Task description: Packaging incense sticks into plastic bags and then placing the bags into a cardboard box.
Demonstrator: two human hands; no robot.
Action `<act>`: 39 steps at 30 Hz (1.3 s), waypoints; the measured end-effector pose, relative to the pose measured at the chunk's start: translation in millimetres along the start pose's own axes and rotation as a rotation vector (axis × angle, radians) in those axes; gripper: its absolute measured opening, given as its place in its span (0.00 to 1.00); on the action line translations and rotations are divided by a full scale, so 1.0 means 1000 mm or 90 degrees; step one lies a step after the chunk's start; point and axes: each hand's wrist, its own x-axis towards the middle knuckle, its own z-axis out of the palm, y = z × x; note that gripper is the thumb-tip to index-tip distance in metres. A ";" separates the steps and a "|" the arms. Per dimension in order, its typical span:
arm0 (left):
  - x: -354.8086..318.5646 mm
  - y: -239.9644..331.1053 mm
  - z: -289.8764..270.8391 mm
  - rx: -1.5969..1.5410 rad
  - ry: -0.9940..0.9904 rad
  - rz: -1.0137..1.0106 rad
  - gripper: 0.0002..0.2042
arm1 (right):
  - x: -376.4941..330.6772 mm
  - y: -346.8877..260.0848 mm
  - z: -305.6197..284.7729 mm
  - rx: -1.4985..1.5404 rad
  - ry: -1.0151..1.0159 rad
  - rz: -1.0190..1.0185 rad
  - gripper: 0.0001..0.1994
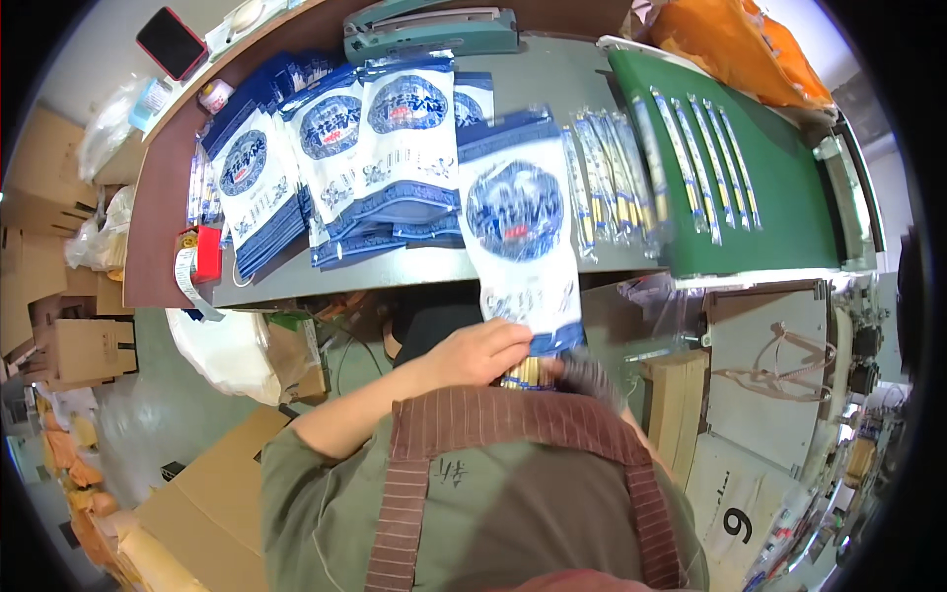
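Note:
My left hand (487,349) is closed on the lower edge of a blue-and-white printed plastic bag (517,219), which stretches away from me over the table's front edge. Just under that edge shows a bundle of slim yellow-and-blue wrapped sticks (523,374), close to my chest. My right hand (580,379) is beside the bundle, dark and smeared, its fingers mostly hidden by the bag. How far the sticks reach into the bag cannot be seen. More bags of the same kind (406,128) lie in overlapping stacks left of the held one.
Wrapped sticks (607,173) lie right of the bag, and several more (705,163) on a green board (789,212). A teal bag sealer (431,37) stands at the back. A red tape dispenser (205,254) sits at the front left, a phone (171,43) on the shelf, an orange bag (735,49) behind.

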 end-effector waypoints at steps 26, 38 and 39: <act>0.192 0.029 -0.302 0.413 0.076 -0.164 0.07 | 0.072 -0.315 0.151 -0.945 0.263 -0.775 0.06; 0.036 -0.059 -0.135 0.341 -0.001 -0.277 0.04 | 0.073 -0.245 -0.168 -1.086 0.786 -0.260 0.29; 0.041 -0.051 -0.119 0.263 0.033 -0.267 0.06 | 0.074 -0.230 -0.163 -1.062 0.686 -0.264 0.30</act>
